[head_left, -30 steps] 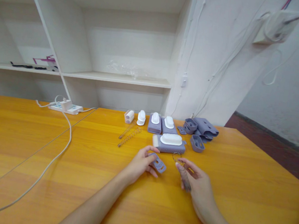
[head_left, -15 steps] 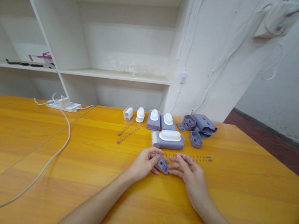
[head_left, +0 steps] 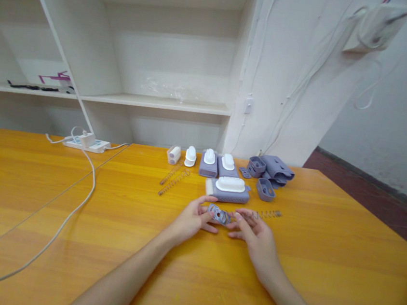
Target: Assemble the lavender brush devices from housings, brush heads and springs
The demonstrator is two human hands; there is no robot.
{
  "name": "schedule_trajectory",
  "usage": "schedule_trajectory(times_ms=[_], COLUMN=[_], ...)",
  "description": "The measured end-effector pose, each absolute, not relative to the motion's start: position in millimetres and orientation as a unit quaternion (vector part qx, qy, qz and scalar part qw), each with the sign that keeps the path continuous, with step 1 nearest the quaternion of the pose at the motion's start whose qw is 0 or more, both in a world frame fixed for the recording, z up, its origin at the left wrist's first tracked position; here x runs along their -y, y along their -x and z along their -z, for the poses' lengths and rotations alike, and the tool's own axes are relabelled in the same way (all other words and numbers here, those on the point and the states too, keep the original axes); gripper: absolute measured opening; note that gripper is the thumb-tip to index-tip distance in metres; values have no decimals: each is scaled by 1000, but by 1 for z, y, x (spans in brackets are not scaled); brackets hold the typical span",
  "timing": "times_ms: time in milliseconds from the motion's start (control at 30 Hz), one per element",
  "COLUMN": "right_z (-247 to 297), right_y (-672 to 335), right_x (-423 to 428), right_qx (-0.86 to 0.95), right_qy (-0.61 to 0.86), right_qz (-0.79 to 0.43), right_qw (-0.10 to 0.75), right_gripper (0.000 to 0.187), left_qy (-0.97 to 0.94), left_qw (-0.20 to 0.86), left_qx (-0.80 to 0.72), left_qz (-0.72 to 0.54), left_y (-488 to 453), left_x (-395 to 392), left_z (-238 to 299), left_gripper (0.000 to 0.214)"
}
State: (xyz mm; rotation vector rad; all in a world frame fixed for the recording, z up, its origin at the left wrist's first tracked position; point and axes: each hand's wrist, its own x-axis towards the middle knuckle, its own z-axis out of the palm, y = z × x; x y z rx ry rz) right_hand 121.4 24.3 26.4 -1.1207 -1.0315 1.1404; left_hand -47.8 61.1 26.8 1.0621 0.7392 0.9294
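Note:
Between the fingers of my left hand (head_left: pixel 193 219) is a small grey-purple plastic plate (head_left: pixel 219 214) with a round hole in it. My right hand (head_left: pixel 255 236) pinches a long metal coil spring (head_left: pixel 267 214), whose free end sticks out to the right. The spring's near end meets the plate's right edge; whether it is hooked on, I cannot tell. Just behind my hands lies a grey-purple case (head_left: pixel 235 196) with a white ribbed oval piece (head_left: pixel 230 184) on top.
Two more springs (head_left: pixel 173 182) lie to the left. Behind stand purple cases (head_left: pixel 208 170) with white pieces on them, and a white piece (head_left: pixel 190 156). Purple cups (head_left: pixel 265 190) and shells (head_left: pixel 278 169) are at the right. A power strip (head_left: pixel 87 143) with a cable (head_left: pixel 93 180) lies left.
The plate has turned and risen slightly in my left hand. My right hand has drawn the spring a little to the left, close against the plate.

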Motion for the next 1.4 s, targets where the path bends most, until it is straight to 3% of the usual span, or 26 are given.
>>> schedule_trajectory(times_ms=[567, 867, 1200, 1400], right_z=[-24, -21, -21, -22], right_y=[-123, -125, -123, -123], right_x=[-28, -27, -26, -26], right_qx=[449, 516, 507, 541], right_qy=[483, 468, 528, 546], right_qz=[-493, -526, -452, -419], right_qw=[567, 488, 510, 483], right_gripper=[32, 40, 36, 38], left_qy=[-549, -558, -556, -553], left_qw=[643, 632, 657, 652], left_qx=[-385, -377, -346, -352], left_qz=[-371, -383, -375, -381], left_y=[40, 38, 44, 41], left_x=[-59, -62, -56, -58], left_z=[-20, -12, -22, -16], left_gripper=[52, 49, 61, 53])
